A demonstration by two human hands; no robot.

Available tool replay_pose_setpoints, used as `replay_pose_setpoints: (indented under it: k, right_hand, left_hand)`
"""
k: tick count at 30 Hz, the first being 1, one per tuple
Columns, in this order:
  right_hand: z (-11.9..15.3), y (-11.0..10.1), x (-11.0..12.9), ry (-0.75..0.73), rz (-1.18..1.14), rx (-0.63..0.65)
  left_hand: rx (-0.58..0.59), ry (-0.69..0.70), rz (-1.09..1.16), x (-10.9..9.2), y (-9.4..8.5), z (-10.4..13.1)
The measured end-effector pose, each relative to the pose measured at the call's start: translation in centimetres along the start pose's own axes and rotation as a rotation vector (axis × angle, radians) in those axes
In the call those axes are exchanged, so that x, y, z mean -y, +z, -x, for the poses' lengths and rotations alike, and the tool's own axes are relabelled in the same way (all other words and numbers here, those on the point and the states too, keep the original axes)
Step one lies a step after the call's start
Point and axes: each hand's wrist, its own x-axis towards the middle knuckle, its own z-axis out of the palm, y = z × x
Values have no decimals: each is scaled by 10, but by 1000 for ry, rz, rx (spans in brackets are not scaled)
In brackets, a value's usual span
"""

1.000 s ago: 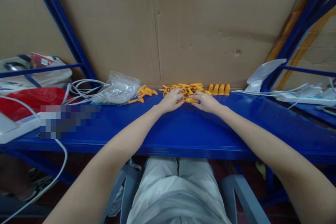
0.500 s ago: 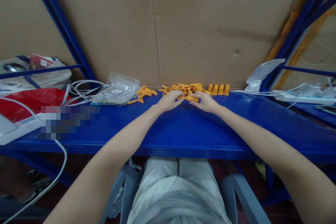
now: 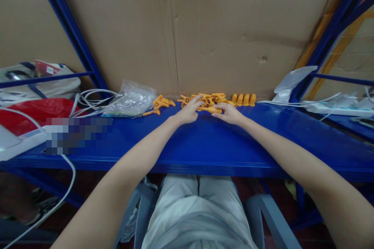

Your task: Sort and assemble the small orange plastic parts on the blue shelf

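Observation:
My left hand (image 3: 187, 113) reaches over the blue table with its fingers stretched out and apart, at the near side of a row of orange-yellow plastic parts (image 3: 204, 96). Between thumb and fingers, my right hand (image 3: 230, 114) grips the right end of an elongated orange-yellow plastic piece (image 3: 215, 110), low over the table. Its exact kind is too small to tell. Some parts behind the hands are branched, and the fingers partly hide them. Several orange-yellow cups (image 3: 243, 100) stand in a row to the right. A branched orange-yellow part (image 3: 161, 103) with a chain lies on the left.
A clear plastic bag (image 3: 131, 97) and white cables (image 3: 93, 97) lie at left, near a red bag (image 3: 43, 111). A cardboard panel (image 3: 219, 39) closes off the back. Blue frame posts (image 3: 68, 27) stand at both sides. A white power strip (image 3: 336, 107) lies at right.
My left hand's fingers have come off the elongated piece and stretched out, the index finger pointing up and forward. My right hand stays on the piece, nearly still.

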Motion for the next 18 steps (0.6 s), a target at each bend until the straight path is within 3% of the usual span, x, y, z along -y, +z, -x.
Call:
replay_pose_setpoints:
  k: [5, 10, 18]
  right_hand:
    - [0, 1, 2, -16, -1, -2]
    - [0, 1, 1, -18, 20, 1]
    - [-1, -3, -8, -31, 83, 12]
  left_hand:
    - [-65, -84, -10, 3, 2, -1]
    - [45, -308, -72, -13, -4, -4]
    - [130, -406, -19, -21, -23, -2]
